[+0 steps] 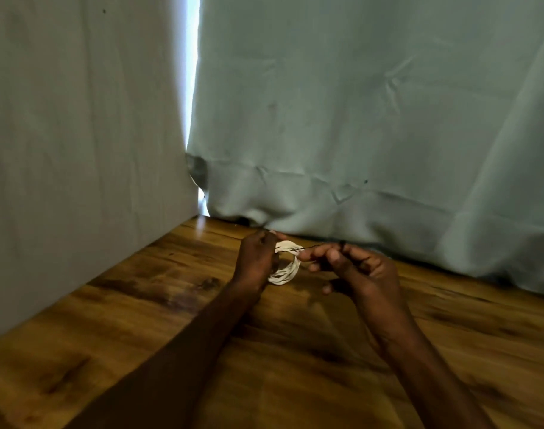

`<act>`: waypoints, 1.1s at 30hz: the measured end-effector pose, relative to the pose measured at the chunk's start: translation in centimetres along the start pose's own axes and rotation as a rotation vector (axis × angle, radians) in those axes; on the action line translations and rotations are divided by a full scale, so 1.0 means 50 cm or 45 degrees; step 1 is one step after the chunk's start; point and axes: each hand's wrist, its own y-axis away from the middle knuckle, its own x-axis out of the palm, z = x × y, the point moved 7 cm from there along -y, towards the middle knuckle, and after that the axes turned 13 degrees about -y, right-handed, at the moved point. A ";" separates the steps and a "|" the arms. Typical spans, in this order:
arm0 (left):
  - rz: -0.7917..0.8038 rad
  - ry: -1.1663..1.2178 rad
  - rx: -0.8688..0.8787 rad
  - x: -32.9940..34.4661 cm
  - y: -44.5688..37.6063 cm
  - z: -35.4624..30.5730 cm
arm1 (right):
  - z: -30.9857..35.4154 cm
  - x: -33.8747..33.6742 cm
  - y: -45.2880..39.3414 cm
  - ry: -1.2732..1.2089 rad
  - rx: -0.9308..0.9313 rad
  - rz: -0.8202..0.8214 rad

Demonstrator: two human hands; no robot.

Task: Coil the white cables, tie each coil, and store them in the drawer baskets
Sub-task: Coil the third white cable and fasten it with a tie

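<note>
A small white cable coil (285, 269) sits just above the wooden table (171, 320), near its far edge. My left hand (257, 258) grips the coil's left side with curled fingers. A thin black tie (307, 248) runs taut from the top of the coil to my right hand (354, 267), which pinches the tie's end between thumb and fingers. Part of the coil is hidden behind my left hand. No drawer or basket is in view.
A pale green curtain (372, 119) hangs behind the table and bunches on its far edge. A plain grey wall (78, 134) borders the table on the left. A bright gap shows between wall and curtain.
</note>
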 end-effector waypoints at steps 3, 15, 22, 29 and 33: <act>0.026 0.000 -0.027 0.006 0.000 0.004 | 0.012 -0.023 -0.003 0.093 -0.133 -0.119; 0.194 -0.454 0.420 0.038 0.039 -0.036 | 0.025 -0.062 -0.004 -0.168 -0.079 -0.382; 0.224 -0.841 0.740 0.073 0.072 -0.063 | 0.005 -0.085 -0.010 0.077 -0.031 -0.453; 0.244 -0.873 0.836 0.086 0.089 -0.075 | -0.035 -0.084 -0.014 -0.215 0.209 -0.462; 0.249 -0.859 0.818 0.087 0.081 -0.070 | -0.039 -0.093 -0.012 -0.351 0.271 -0.482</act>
